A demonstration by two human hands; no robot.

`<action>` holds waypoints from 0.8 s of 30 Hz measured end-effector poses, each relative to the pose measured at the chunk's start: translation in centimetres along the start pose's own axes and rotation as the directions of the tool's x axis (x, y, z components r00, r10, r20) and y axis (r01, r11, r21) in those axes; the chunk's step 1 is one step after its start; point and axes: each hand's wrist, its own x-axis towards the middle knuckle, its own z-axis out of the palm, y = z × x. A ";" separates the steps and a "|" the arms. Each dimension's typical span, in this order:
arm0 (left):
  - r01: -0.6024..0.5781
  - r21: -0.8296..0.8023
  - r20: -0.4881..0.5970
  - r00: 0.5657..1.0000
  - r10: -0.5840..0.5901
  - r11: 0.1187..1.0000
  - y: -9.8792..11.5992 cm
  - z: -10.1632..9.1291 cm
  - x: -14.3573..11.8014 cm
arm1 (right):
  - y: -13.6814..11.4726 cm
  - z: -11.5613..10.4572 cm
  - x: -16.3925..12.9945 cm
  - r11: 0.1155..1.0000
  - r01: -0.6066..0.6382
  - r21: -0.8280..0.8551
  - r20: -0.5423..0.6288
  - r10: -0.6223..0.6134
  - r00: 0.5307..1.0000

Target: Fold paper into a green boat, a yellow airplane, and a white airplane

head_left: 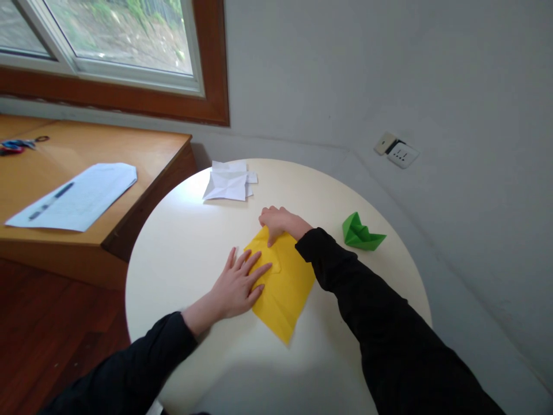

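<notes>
A yellow sheet of paper (287, 294) lies on the round white table (173, 276), one corner pointing toward me and a folded flap showing near its middle. My left hand (237, 282) rests on the sheet's left side with fingers spread flat. At the far corner my right hand (283, 223) bends over the paper, thumb on top and fingers curled around the edge, pinching it. Right of that hand sits a folded green paper boat (362, 233), apart from the yellow sheet.
Creased white papers (228, 181) lie at the table's far left. A wooden desk (151, 150) on the left holds a white sheet (95, 196) with a pen (52, 200) on it and scissors (26, 144). Wall sockets (402, 154) are behind.
</notes>
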 end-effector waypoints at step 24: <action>0.018 -0.067 0.000 1.000 -0.018 0.998 -0.3 -0.1 0.5 | -1.1 10.9 -6.1 0.919 0.382 0.095 -0.703 -0.210 0.680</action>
